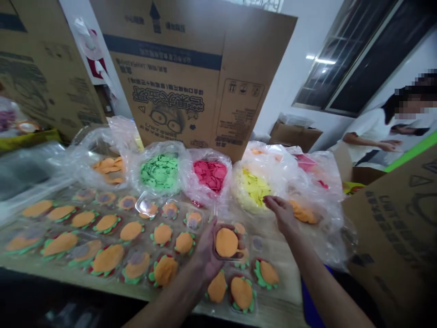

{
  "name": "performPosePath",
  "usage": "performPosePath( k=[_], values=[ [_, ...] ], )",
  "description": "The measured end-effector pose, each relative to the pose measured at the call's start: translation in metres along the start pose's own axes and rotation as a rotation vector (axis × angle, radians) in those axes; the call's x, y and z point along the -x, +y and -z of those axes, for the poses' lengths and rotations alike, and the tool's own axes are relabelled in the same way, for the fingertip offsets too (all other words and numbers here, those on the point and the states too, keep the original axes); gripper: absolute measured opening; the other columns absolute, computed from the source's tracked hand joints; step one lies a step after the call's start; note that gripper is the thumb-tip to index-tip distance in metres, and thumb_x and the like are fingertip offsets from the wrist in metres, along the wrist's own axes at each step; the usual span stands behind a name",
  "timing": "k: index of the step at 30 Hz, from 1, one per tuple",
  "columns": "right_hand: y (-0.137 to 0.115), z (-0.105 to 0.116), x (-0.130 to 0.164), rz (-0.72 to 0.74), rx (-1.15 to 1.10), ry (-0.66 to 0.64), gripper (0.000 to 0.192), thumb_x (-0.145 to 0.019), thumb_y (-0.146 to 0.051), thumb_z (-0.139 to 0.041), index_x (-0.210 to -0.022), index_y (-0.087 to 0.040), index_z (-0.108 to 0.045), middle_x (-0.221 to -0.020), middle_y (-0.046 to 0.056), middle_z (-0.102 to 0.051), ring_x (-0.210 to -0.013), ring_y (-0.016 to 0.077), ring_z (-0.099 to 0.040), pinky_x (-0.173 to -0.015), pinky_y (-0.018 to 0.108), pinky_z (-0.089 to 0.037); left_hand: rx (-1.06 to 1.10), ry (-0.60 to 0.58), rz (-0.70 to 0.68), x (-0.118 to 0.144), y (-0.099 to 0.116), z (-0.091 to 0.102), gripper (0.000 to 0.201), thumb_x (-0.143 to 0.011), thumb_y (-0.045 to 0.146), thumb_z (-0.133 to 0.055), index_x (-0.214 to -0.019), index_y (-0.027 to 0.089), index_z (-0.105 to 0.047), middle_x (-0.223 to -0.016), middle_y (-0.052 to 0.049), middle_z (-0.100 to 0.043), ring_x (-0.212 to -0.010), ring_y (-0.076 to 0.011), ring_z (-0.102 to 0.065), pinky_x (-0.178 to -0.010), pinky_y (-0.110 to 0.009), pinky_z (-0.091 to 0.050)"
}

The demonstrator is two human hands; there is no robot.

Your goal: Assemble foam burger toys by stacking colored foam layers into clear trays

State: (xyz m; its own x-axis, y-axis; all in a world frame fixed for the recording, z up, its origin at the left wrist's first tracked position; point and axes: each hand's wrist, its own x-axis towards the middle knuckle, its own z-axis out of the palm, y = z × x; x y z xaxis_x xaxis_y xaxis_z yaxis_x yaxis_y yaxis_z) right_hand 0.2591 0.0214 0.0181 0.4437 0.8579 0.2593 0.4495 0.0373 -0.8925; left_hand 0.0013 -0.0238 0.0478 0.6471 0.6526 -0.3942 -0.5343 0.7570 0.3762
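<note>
head view — left hand (208, 253) clasping orange bun tray (227, 243), right hand (282, 212) loose-fingered over yellow pieces bag (251, 187)

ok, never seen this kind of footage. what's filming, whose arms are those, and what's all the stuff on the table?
There is one picture, from a camera worn on a person's head, looking forward and down, so the two bare arms coming in from the bottom are the wearer's own. No machine is involved.

The left hand holds a small clear cup with an orange round piece in it. The right hand reaches, fingers loosely open and holding nothing clearly visible, toward a plastic bag of yellow pieces. Beside it stand bags of red pieces, green pieces and orange pieces.

Rows of filled cups, orange on green, cover the table. Cardboard boxes stand behind. Another person works at the far right.
</note>
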Motion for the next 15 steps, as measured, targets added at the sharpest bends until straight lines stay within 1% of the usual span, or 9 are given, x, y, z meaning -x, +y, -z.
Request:
performPosePath(
  k=[2,5,7,9,10,13,15],
  values=[
    [0.011,-0.006,-0.026,-0.025,0.058,0.040,0.045,-0.073,-0.049,-0.048,-0.084,-0.009,-0.065,-0.078,0.011,-0.068,-0.072,0.0199,-0.062,-0.067,0.033,-0.049,-0.020,0.052,-0.032,0.004,0.012,0.005,0.040,-0.084,0.048,-0.034,-0.081,0.012,-0.053,-0.076,-0.011,-0.063,-0.064,-0.0247,-0.061,-0.056,-0.037,-0.047],
    [0.023,-0.017,-0.058,-0.020,0.202,0.030,0.033,-0.073,-0.037,-0.052,-0.086,-0.010,-0.065,-0.085,0.011,-0.067,-0.079,0.0210,-0.062,-0.073,0.034,-0.048,-0.026,0.103,-0.038,0.007,0.024,0.008,0.038,-0.085,0.045,-0.033,-0.080,0.012,-0.052,-0.076,-0.012,-0.063,-0.064,-0.0239,-0.062,-0.056,-0.035,-0.047],
    [0.030,-0.027,-0.073,-0.001,0.311,-0.033,0.024,-0.069,-0.025,-0.059,-0.088,-0.012,-0.065,-0.093,0.011,-0.066,-0.088,0.0218,-0.060,-0.082,0.036,-0.045,-0.029,0.124,-0.037,0.007,0.028,0.009,0.038,-0.086,0.045,-0.032,-0.080,0.013,-0.052,-0.075,-0.011,-0.063,-0.064,-0.0231,-0.062,-0.055,-0.034,-0.047],
    [0.037,-0.036,-0.084,0.019,0.408,-0.123,0.024,-0.068,-0.017,-0.063,-0.091,-0.013,-0.064,-0.098,0.010,-0.065,-0.095,0.0214,-0.057,-0.089,0.038,-0.041,-0.034,0.142,-0.042,0.005,0.030,0.010,0.039,-0.086,0.045,-0.032,-0.080,0.012,-0.052,-0.073,-0.010,-0.062,-0.062,-0.0219,-0.061,-0.055,-0.033,-0.046],
    [0.041,-0.040,-0.088,0.026,0.450,-0.168,0.023,-0.069,-0.017,-0.064,-0.092,-0.014,-0.064,-0.099,0.009,-0.064,-0.096,0.0206,-0.057,-0.090,0.039,-0.040,-0.031,0.142,-0.046,0.004,0.031,0.011,0.038,-0.086,0.045,-0.032,-0.080,0.012,-0.052,-0.073,-0.010,-0.062,-0.062,-0.0214,-0.061,-0.055,-0.033,-0.046],
    [0.053,-0.048,-0.101,0.026,0.551,-0.281,0.017,-0.077,-0.022,-0.061,-0.091,-0.013,-0.061,-0.094,0.005,-0.063,-0.091,0.0180,-0.057,-0.086,0.041,-0.042,-0.017,0.146,-0.058,0.001,0.033,0.015,0.037,-0.085,0.045,-0.034,-0.081,0.013,-0.053,-0.072,-0.010,-0.062,-0.061,-0.0206,-0.061,-0.055,-0.032,-0.046],
    [0.060,-0.050,-0.110,0.027,0.591,-0.323,0.014,-0.080,-0.025,-0.059,-0.087,-0.013,-0.061,-0.089,0.004,-0.062,-0.086,0.0167,-0.058,-0.083,0.039,-0.044,-0.010,0.158,-0.065,-0.001,0.035,0.015,0.038,-0.085,0.045,-0.034,-0.080,0.013,-0.053,-0.072,-0.009,-0.062,-0.060,-0.0204,-0.061,-0.055,-0.032,-0.046]
  ],
)
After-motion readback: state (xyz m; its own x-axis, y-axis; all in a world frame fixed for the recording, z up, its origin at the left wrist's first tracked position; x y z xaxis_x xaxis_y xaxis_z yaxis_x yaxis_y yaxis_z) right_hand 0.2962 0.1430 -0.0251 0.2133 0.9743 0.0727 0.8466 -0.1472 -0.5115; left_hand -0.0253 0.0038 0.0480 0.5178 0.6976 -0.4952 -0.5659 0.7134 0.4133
